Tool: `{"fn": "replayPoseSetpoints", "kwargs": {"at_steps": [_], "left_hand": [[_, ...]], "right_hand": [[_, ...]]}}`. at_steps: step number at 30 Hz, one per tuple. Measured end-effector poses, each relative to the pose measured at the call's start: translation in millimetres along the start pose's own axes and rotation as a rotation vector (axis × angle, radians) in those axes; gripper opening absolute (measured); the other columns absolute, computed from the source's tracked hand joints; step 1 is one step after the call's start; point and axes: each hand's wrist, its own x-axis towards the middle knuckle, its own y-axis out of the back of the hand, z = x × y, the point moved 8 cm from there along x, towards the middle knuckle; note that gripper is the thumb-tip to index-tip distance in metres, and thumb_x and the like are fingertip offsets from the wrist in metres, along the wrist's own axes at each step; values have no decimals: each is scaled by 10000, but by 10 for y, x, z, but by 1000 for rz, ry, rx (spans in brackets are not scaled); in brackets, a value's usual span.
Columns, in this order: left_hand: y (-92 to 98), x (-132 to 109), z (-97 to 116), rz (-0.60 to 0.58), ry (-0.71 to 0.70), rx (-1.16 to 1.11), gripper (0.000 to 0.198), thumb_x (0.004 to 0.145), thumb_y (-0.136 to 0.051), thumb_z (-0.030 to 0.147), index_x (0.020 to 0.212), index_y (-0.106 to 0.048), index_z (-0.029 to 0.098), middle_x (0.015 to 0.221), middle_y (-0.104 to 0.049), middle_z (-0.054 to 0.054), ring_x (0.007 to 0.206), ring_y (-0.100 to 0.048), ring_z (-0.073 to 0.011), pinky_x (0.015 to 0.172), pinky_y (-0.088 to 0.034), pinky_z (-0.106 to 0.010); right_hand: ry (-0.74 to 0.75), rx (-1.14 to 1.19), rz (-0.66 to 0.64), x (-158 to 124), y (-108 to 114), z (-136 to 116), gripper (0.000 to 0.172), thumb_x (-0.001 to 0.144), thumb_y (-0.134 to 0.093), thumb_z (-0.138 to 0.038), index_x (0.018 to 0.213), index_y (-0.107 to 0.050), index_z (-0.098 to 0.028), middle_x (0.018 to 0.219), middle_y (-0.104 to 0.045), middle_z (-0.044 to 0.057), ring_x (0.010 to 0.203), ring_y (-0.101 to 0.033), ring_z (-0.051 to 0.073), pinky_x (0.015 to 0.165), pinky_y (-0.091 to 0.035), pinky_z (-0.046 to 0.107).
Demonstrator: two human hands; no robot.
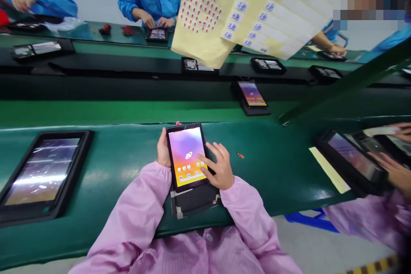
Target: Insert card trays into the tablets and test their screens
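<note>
In front of me a tablet [188, 145] with a lit home screen is tilted up towards me. My left hand [164, 149] grips its left edge, with the fingers behind it hidden. Over the lower right of the screen is my right hand [220, 167], fingers spread; whether a fingertip touches the glass I cannot tell. Below the tablet lies a flat black pad [195, 200] with taped corners. A small yellow and red sticker [240, 155] rests on the green mat right of my right hand.
At left a larger tablet [41, 171] sits in a black tray. Another lit tablet [253, 94] rests on the conveyor [128, 87] ahead. Yellow label sheets [205, 8] hang above. A green post [346, 81] slants at right, near a neighbour's hands [394, 167]. Workers in blue sit opposite.
</note>
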Motion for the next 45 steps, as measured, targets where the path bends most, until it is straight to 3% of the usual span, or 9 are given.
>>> {"fn": "replayPoseSetpoints", "kwargs": {"at_steps": [4, 9, 13, 20, 31, 41, 45], "left_hand": [[-9, 2, -5, -18, 6, 8, 585, 893, -389, 607, 1025, -691, 123, 921, -743, -120, 865, -707, -287, 939, -493, -445], [13, 32, -17, -27, 13, -4, 597, 880, -403, 615, 1063, -677, 117, 976, -737, -133, 948, -693, -314, 989, -464, -471], [21, 36, -29, -26, 24, -18, 613, 877, -400, 622, 1097, -666, 116, 988, -735, -133, 1007, -677, -328, 1003, -459, -477], [38, 35, 16, 12, -36, 1, 577, 887, -418, 585, 1073, -676, 103, 933, -744, -113, 1011, -679, -312, 1014, -463, -441], [99, 20, 40, 90, -78, 21, 579, 882, -450, 575, 1130, -656, 94, 979, -737, -119, 1062, -660, -318, 1029, -453, -447], [2, 2, 48, 28, -66, 19, 589, 911, -376, 568, 1142, -648, 99, 966, -737, -124, 1035, -670, -316, 1006, -459, -459], [21, 19, 43, 28, -59, 15, 592, 905, -384, 571, 1146, -650, 100, 927, -742, -120, 985, -687, -310, 991, -467, -454]], "right_hand": [[63, -27, -21, 81, -111, -74, 386, 890, -527, -462, 1269, -595, -425, 1492, -429, -2, 1375, -363, 318, 1131, -264, 571], [-55, -37, 1, 109, -134, -5, 498, 898, -521, -469, 1387, -486, -378, 1557, -329, 21, 1420, -297, 338, 1152, -208, 597], [-22, -42, -81, 157, -244, -175, 646, 908, -502, -498, 1494, -318, -298, 1574, -284, 81, 1451, -243, 328, 1167, -169, 598], [7, -39, -230, 333, -438, -430, 773, 899, -448, -600, 1527, -221, -209, 1558, -282, 152, 1451, -246, 330, 1168, -95, 629], [-43, 14, -189, 423, -477, -510, 803, 891, -460, -608, 1538, -151, -247, 1550, -309, 148, 1444, -266, 332, 1157, 19, 657], [-63, -11, -270, 1, -505, -604, 861, 874, -512, -585, 1547, -101, -241, 1533, -333, 173, 1418, -311, 370, 1133, -20, 702], [-43, -65, -269, -90, -465, -632, 873, 871, -488, -613, 1548, -97, -225, 1533, -336, 162, 1421, -311, 347, 1156, 32, 650]]}}
